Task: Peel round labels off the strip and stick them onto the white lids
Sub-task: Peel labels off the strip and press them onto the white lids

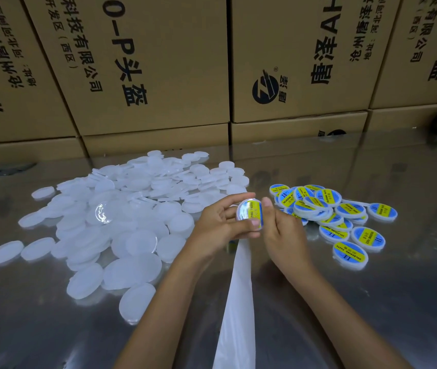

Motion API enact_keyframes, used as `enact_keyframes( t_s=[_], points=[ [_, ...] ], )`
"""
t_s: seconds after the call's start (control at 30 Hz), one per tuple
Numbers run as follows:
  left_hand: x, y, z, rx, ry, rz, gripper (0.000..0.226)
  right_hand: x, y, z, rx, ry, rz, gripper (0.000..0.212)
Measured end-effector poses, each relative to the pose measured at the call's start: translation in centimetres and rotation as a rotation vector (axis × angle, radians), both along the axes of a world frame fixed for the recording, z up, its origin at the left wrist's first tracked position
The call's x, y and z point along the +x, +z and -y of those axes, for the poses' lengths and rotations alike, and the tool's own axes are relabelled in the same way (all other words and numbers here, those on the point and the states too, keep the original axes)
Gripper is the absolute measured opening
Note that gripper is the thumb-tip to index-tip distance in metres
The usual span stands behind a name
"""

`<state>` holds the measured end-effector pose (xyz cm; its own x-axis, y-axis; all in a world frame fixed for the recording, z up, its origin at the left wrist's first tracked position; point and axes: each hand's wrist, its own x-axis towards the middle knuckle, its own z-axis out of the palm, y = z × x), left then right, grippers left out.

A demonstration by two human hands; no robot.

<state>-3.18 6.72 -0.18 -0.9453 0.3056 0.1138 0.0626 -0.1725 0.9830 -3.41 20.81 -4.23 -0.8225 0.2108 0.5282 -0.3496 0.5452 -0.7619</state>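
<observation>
The left hand point(220, 222) pinches a labelled lid point(249, 213) between thumb and fingers; the right hand point(282, 225) presses its label with the thumb. The strip point(238, 302) hangs toward six o'clock. Blank lids point(121, 214) lie at nine o'clock, finished lids point(337, 217) at three.

Two bare forearms reach in from the lower edge of the view, with no sleeves, gloves, watch or rings to be seen on them; the left hand point(221, 222) and the right hand point(282, 227) are bare too, with short, plain, unpainted fingernails
</observation>
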Motion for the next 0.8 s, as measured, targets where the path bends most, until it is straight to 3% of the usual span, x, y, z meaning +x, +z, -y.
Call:
enact_keyframes(
  t_s=[0.17, 0.33, 0.5, 0.63, 0.8],
  points=[
    [-0.1, 0.0, 0.1, -0.051, 0.095, -0.061, 0.042, 0.1, -0.2, 0.3, -0.153, 0.104, 0.013, 0.054],
    [0.0, 0.2, 0.2, -0.046, 0.291, -0.032, 0.005, 0.7, 0.3, 0.6, -0.07, 0.215, 0.045, 0.059],
    [-0.2, 0.0, 0.1, -0.093, 0.323, -0.038, 0.017, 1.0, 0.3, 1.0, 0.027, 0.187, 0.029, 0.057],
    [-0.3, -0.2, 0.0, -0.094, 0.205, -0.056, 0.026, 0.4, 0.4, 0.7, -0.059, 0.193, 0.133, 0.057],
    [-0.2, -0.4, -0.1, -0.036, 0.036, -0.075, 0.054, -0.2, 0.5, 0.1, -0.256, 0.172, 0.272, 0.057]
  ],
)
